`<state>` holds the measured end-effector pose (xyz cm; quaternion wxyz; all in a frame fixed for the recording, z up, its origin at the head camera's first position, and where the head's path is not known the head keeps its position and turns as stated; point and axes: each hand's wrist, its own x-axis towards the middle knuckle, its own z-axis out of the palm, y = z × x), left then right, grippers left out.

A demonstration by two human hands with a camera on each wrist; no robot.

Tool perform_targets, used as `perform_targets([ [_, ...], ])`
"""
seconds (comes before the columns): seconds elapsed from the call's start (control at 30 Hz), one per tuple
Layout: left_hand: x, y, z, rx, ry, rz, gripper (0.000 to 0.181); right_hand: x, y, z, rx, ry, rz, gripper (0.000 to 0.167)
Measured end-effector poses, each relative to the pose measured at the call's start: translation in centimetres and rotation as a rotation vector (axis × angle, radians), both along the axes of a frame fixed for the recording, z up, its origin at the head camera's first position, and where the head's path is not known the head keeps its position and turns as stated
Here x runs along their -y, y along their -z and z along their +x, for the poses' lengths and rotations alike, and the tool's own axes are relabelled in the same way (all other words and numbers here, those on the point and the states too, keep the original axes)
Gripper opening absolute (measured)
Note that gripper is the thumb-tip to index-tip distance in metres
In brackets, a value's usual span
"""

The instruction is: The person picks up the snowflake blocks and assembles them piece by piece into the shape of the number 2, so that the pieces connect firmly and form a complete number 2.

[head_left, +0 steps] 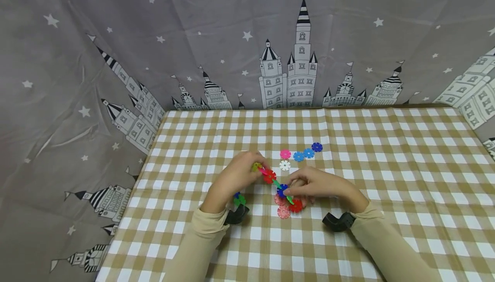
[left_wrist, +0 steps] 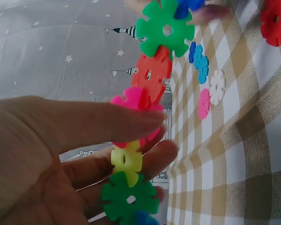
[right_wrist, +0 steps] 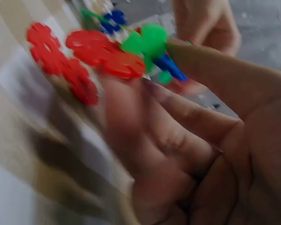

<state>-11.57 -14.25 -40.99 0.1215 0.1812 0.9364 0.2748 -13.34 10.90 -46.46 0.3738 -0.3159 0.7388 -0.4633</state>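
Multicoloured chain (head_left: 270, 176), notched discs (left_wrist: 152, 35) with centre holes; left hand (head_left: 239, 175), right hand (head_left: 321, 182) pinching it.

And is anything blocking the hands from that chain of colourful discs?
Nothing visible: the left hand pinches the chain at a pink disc, while the right hand holds it near a bright green disc.

The right hand (right_wrist: 178, 140) is pinching a bright green disc (right_wrist: 152, 41) at its thumb tip, a blue piece (right_wrist: 171, 68) slanting out beneath. Red discs (right_wrist: 91, 47) are showing just beside it, with a dark blue disc (right_wrist: 113, 21) appearing behind. Blurred checked cloth (right_wrist: 9, 93) is filling the left side, while the left hand (right_wrist: 210, 28) is showing at the top
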Motion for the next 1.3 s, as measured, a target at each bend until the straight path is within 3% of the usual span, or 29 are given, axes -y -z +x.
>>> perform_targets([
  [0.2,-0.4,0.1,0.1,-0.017,-0.028,0.006,0.026,1.4,0.6,0.9,0.044,0.041,-0.044,0.02],
  [0.37,-0.2,0.2,0.0,-0.05,-0.08,0.051,0.033,2.2,1.1,1.2,0.147,0.112,-0.112,0.019],
  [0.63,0.0,0.6,-0.4,-0.174,-0.154,0.117,0.041,3.4,1.9,1.6,0.373,0.336,-0.232,0.022],
  [0.73,-0.3,0.6,-0.2,-0.222,-0.21,0.198,0.033,3.8,2.0,1.7,0.443,0.422,-0.279,0.02],
  [0.8,-0.4,0.7,0.1,-0.217,-0.249,0.263,0.024,3.9,2.1,1.8,0.461,0.461,-0.302,0.02],
  [0.9,-0.1,1.4,1.0,-0.12,-0.276,0.325,0.02,4.3,2.1,1.9,0.464,0.488,-0.313,0.02],
  [1.03,1.1,3.1,2.5,0.191,-0.253,0.392,0.027,4.4,2.1,1.9,0.474,0.502,-0.304,0.018],
  [1.17,2.4,5.4,3.6,0.532,-0.234,0.567,0.029,4.4,2.3,1.9,0.474,0.503,-0.295,0.021],
  [1.23,2.6,6.3,3.8,0.642,-0.244,0.667,0.027,4.4,2.5,1.9,0.462,0.495,-0.29,0.025],
  [1.3,2.8,7.0,3.8,0.695,-0.257,0.738,0.025,4.3,2.6,2.0,0.446,0.486,-0.283,0.03],
])
